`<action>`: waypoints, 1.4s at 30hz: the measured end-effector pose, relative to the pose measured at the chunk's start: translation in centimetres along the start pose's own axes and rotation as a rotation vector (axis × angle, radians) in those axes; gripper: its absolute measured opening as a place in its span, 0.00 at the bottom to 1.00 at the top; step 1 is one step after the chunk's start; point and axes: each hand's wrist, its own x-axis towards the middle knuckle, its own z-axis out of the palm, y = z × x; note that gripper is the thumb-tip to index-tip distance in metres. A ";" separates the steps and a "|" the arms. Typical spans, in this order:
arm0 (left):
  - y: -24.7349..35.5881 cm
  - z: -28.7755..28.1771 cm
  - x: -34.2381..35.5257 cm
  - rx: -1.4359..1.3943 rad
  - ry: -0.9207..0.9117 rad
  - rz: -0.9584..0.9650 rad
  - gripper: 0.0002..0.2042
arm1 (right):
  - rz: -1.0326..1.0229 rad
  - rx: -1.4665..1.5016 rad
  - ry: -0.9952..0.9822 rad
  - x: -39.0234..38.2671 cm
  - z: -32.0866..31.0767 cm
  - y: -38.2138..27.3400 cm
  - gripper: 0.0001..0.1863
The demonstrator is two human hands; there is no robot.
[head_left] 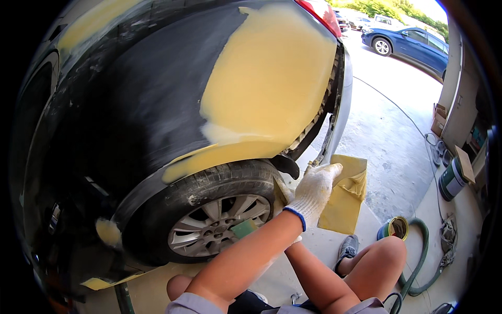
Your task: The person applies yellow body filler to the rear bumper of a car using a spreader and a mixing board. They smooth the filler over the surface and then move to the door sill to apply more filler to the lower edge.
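Crossed forearms [251,248], left hand [318,187] closed on board [338,217], right hand [298,240] mostly hidden, grip unclear

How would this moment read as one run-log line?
Left hand: gloved, holding yellow board | Right hand: mostly hidden behind left forearm | Green blade: before wheel | Black car panel: yellow patch

Place: a vehicle body-repair workshop, by its looks, open to an outdoor lot
Car: a black car body [151,94] with broad patches of smooth yellow filler [272,78] on its rear side
Floor: pale grey, dusty-looking floor [389,178]
Supplies: an open round tin [384,231], a dark green cylindrical bucket [449,183], a thick green hose [425,243]
Outside: a parked blue car [413,49] in bright daylight
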 end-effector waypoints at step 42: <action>-3.6 -21.0 -20.0 -0.997 0.697 -0.007 0.22 | -0.398 -0.386 -0.156 8.8 -0.2 -10.9 0.37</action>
